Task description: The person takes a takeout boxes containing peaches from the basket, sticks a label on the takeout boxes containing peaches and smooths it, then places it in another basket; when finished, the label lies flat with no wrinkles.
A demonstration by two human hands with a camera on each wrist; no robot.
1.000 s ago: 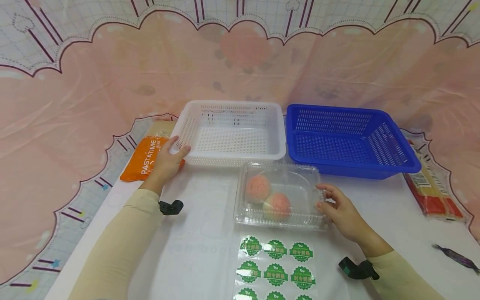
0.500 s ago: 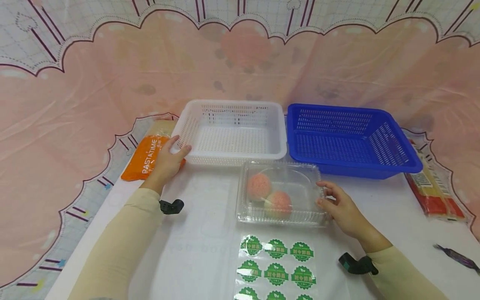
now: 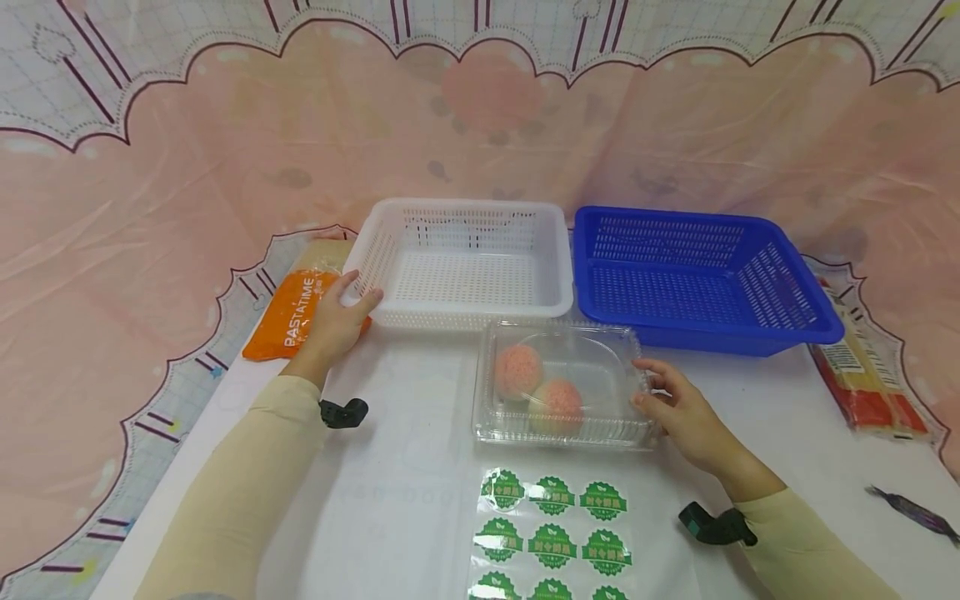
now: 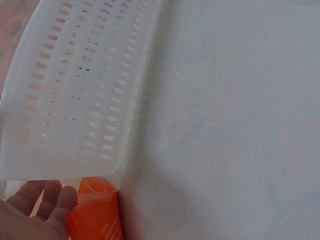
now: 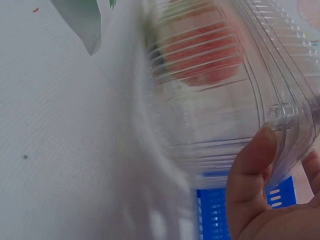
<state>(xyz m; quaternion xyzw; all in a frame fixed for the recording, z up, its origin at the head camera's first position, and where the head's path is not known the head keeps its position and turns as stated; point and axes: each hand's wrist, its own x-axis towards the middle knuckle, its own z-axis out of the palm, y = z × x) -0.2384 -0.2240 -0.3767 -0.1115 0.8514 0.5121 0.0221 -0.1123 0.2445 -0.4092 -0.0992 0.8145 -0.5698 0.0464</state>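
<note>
At the left front corner of the white plastic basket (image 3: 472,310), my left hand (image 3: 335,323) grips the rim, thumb and fingers to either side of the corner. In the left wrist view its curled fingers (image 4: 48,200) sit right under the rim. A clear plastic clamshell box (image 3: 600,375), lid down, lies before the baskets. Inside are two round pink and pale-yellow fruits (image 3: 517,372) like peaches. My right hand (image 3: 693,423) pinches the box's right edge; in the right wrist view the thumb (image 5: 255,155) presses by the lid's catch.
A blue basket (image 3: 708,332) stands right of the white one. An orange pasta bag (image 3: 281,321) lies at left, a red and yellow packet (image 3: 862,375) at right. In front is a sheet of green round stickers (image 3: 552,546); a small dark wrapped stick (image 3: 913,514) lies far right.
Both hands keep their holds. The clamshell box has shifted very slightly toward the baskets over the last second; otherwise little differs.
</note>
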